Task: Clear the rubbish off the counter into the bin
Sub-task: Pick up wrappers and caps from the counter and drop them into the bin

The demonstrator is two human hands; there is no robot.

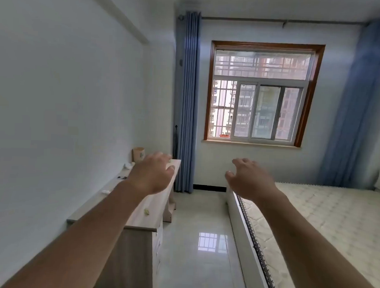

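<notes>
Daylight from window [259, 96] ahead of both hands [151, 172]; room evenly bright, cool bluish cast. Outside view slightly washed out. Window reflected as glare patch on floor [211, 241] below and btwn hands. Soft shadows only. Whole frame a bit soft, compression smear on walls. Wide-angle distortion: window frame skewed, forearms stretched twd bottom corners.

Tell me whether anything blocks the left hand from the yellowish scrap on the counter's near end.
Nothing visible does. The left hand hangs open above the counter, and the yellowish scrap lies bare on the top, below and nearer than the hand, beside the forearm.
</notes>
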